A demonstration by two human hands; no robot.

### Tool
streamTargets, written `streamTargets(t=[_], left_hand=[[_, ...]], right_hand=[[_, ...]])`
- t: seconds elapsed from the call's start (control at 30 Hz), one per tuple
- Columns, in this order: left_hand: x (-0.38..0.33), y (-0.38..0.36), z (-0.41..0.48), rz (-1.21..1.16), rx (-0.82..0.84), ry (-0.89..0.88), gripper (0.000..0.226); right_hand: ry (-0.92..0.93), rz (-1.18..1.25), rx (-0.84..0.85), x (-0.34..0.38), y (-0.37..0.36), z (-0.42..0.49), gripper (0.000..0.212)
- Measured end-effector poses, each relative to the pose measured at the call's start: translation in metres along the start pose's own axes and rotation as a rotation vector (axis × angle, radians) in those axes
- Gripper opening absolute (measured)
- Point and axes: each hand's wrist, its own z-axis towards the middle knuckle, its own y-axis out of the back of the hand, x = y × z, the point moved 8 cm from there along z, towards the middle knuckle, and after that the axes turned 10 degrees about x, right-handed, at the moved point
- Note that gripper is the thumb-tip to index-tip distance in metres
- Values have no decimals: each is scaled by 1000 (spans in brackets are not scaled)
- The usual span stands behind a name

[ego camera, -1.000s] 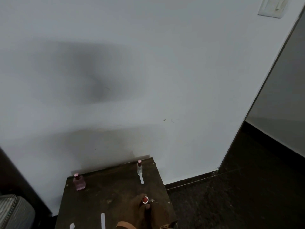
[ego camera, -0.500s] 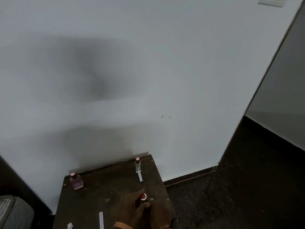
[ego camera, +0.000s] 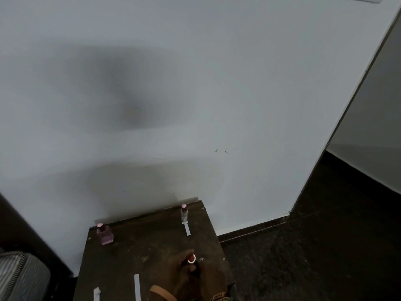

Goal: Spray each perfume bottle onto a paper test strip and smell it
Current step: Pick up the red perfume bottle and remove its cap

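Dark, scuffed wood formed the small square table (ego camera: 134,253), which stood against a plain white wall (ego camera: 238,83), with a black speckled floor (ego camera: 314,246) to its right and some grey striped fabric (ego camera: 19,276) at lower left. At the table's back left stood a squat pink glass bottle (ego camera: 105,234) holding pink liquid. At the back right stood a slim clear glass bottle (ego camera: 184,213) with a pink cap, and a short white paper strip (ego camera: 187,229) lay just in front of it. A long white strip (ego camera: 137,286) and a bent white strip (ego camera: 96,294) lay near the front edge. Over the table's front right, the left hand (ego camera: 181,273) had its fingers curled round a dark perfume bottle with a red cap (ego camera: 191,258), held upright with the cap above the knuckles. The right hand (ego camera: 213,279) lay against the bottle's right side, its fingers too dark to make out.
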Motion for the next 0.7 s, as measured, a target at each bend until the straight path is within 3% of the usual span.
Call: streamTargets(t=[0.03, 0.1, 0.2, 0.3, 0.37, 0.47, 0.7], left_hand=[[1, 1, 1, -41, -29, 18, 39], [1, 3, 2, -53, -48, 52, 45], [-2, -1, 6, 33, 15, 20, 57], [-4, -3, 6, 28, 37, -16, 46], [-1, -4, 8, 21, 9, -1, 43], [-3, -2, 5, 28, 4, 34, 48], [-4, -2, 0, 28, -27, 2, 40]], right_hand=[[44, 121, 13, 0, -4, 8, 37], [17, 87, -55, 6, 4, 3, 39], [-19, 37, 57, 6, 6, 0, 23], [10, -17, 92, 4, -16, 4, 23], [-56, -59, 338, 7, -8, -14, 20], [-1, -4, 247, 10, 8, -18, 35], [44, 9, 201, 17, 20, -27, 36]])
